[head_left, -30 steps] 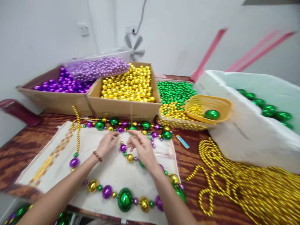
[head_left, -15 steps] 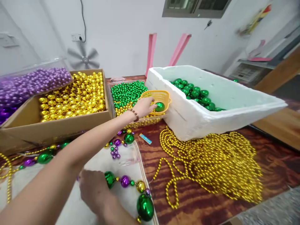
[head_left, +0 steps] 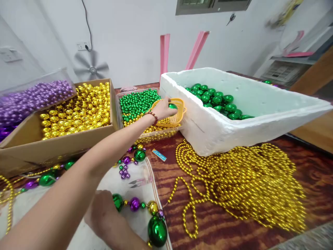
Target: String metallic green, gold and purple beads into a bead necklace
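Observation:
My left hand (head_left: 163, 109), with a beaded bracelet at its wrist, reaches across into a yellow plastic basket (head_left: 179, 119). Its thumb and fingers close around a shiny green ball (head_left: 172, 106). Low in the view, my right hand (head_left: 100, 213) is curled shut beside my left forearm, which partly covers it. A bead strand (head_left: 134, 204) of green, purple and gold balls runs from that hand over the white cloth, ending near a large green ball (head_left: 157, 231). The right fingertips are hidden. Small thread snips (head_left: 140, 182) lie on the cloth.
Behind the cloth stand a cardboard box (head_left: 65, 137) of gold balls, a tub of purple beads (head_left: 39, 93) and a tray of green and gold beads (head_left: 139, 102). A white foam box (head_left: 208, 135) holds green balls. Gold bead chains (head_left: 249, 184) pile up at right.
My left hand has closed around the green ball and shifted it up slightly within the basket. The right hand stays almost in place. The whole view has shifted slightly.

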A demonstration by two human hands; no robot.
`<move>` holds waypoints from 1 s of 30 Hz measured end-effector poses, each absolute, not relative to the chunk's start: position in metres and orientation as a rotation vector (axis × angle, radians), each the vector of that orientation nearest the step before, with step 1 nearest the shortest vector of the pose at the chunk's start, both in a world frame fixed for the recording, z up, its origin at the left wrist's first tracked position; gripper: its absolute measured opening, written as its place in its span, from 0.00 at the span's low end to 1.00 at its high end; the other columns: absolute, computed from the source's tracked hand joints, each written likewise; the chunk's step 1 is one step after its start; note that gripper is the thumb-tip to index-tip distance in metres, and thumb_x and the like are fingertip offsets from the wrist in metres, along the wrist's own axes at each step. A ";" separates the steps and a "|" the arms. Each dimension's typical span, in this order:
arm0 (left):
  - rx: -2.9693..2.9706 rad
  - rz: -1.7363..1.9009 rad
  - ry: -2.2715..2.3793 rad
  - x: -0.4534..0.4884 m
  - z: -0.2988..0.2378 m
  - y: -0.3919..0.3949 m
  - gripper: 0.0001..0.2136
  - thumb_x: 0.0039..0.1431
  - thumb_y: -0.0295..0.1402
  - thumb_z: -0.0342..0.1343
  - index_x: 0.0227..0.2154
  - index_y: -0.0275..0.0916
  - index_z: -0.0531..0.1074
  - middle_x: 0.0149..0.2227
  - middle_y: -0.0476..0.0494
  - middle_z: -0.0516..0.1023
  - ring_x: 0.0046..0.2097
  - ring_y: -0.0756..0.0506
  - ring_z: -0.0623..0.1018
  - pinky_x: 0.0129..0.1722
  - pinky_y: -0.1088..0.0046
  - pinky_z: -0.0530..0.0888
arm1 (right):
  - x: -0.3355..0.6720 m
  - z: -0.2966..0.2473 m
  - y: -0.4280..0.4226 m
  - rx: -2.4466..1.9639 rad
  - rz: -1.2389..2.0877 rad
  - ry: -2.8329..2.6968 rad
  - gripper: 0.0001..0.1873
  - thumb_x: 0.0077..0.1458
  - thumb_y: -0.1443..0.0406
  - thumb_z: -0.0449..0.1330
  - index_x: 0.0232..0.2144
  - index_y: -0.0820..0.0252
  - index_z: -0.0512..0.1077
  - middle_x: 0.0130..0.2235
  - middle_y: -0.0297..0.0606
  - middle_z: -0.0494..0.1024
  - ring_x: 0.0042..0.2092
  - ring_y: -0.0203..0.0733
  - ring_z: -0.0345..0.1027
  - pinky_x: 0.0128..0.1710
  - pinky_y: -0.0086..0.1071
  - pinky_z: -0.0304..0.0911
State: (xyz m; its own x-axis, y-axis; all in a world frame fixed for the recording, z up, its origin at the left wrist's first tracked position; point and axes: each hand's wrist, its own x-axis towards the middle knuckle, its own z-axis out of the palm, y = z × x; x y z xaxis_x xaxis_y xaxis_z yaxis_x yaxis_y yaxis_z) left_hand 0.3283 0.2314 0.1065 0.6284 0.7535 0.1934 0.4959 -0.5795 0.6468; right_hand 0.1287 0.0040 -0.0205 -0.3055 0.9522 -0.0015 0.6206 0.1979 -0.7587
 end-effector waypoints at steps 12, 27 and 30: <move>1.060 0.900 0.859 0.015 0.103 0.059 0.20 0.63 0.50 0.52 0.54 0.47 0.70 0.46 0.39 0.77 0.32 0.46 0.79 0.20 0.76 0.70 | 0.139 -0.023 0.028 -1.486 0.953 -1.953 0.14 0.59 0.73 0.52 0.37 0.60 0.77 0.32 0.46 0.84 0.35 0.50 0.79 0.33 0.34 0.65; 0.732 1.292 1.044 -0.075 0.012 0.024 0.17 0.52 0.38 0.67 0.43 0.36 0.75 0.40 0.43 0.79 0.39 0.48 0.79 0.40 0.71 0.77 | 0.107 -0.013 -0.006 -1.200 1.284 -1.361 0.12 0.61 0.58 0.58 0.40 0.59 0.77 0.27 0.35 0.79 0.27 0.40 0.76 0.24 0.29 0.69; 0.701 1.283 1.043 -0.083 0.016 0.028 0.20 0.57 0.46 0.63 0.48 0.40 0.73 0.39 0.44 0.79 0.36 0.46 0.81 0.32 0.72 0.78 | 0.102 -0.015 -0.019 -1.139 1.307 -1.392 0.11 0.62 0.60 0.58 0.40 0.59 0.77 0.26 0.34 0.78 0.26 0.39 0.76 0.23 0.28 0.68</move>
